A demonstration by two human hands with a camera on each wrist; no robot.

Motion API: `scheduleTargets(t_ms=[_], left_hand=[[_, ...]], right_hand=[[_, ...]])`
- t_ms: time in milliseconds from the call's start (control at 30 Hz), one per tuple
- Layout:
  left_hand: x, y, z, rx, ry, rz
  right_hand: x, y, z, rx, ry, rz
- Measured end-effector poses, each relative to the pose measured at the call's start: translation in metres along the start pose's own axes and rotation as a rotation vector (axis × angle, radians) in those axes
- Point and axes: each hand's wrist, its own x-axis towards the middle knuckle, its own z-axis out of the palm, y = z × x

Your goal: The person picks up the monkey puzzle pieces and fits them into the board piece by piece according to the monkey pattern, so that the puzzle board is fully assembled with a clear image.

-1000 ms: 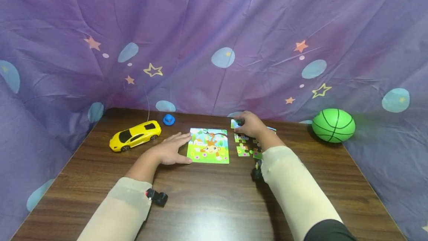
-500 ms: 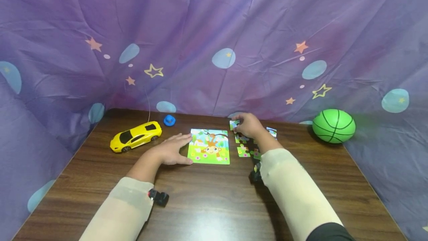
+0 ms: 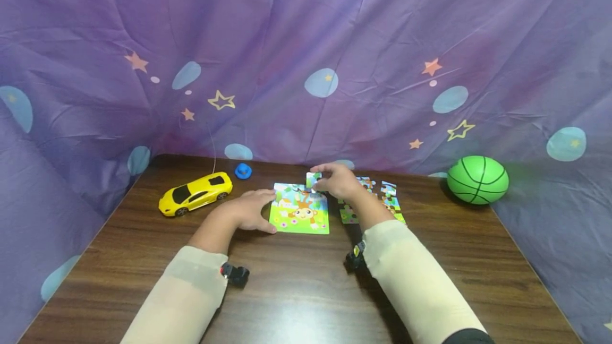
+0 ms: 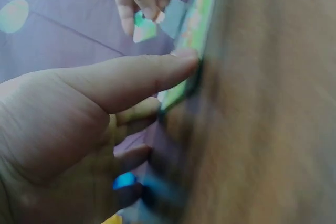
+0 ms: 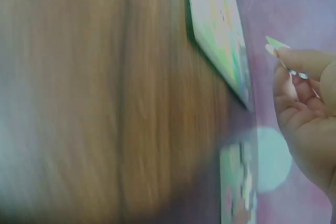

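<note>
In the head view a square picture board (image 3: 300,214) with a monkey on it lies flat at the middle of the table. My left hand (image 3: 249,210) rests at its left side, fingers and thumb spread, and in the left wrist view the thumb (image 4: 152,74) touches the board's edge. Over the board's far right part, my right hand (image 3: 338,180) pinches a jigsaw piece (image 3: 313,178) in light blue and green, raised off the table. The right wrist view shows the jigsaw piece (image 5: 276,43) between thumb and fingers, tilted.
Several other jigsaw pieces (image 3: 391,201) lie right of the board, partly hidden by my right forearm. A yellow toy car (image 3: 196,194) and a small blue hat-shaped object (image 3: 243,171) stand to the left. At the far right sits a green ball (image 3: 477,179). A purple curtain (image 3: 268,57) hangs behind the table (image 3: 287,291).
My right hand has lifted the jigsaw piece from the group on the right and carried it left, over the board. The left hand has stayed at the board's left side.
</note>
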Motion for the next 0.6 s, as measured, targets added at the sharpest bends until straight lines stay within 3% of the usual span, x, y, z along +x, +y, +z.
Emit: scheduleTargets(t_ms=[100, 200, 300, 600], left_hand=[[0.002, 0.004, -0.003, 0.021, -0.004, -0.016], [0.004, 0.007, -0.005, 0.032, -0.006, -0.033], [0.004, 0.006, -0.003, 0.032, -0.003, -0.041], [0.000, 0.007, -0.001, 0.045, 0.003, -0.046]], right_hand=[[0.002, -0.004, 0.015, 0.124, -0.044, 0.019], [0.004, -0.007, 0.026, 0.166, -0.070, 0.031], [0.004, -0.012, 0.035, 0.098, -0.056, 0.023], [0.009, -0.021, 0.054, -0.280, -0.037, -0.077]])
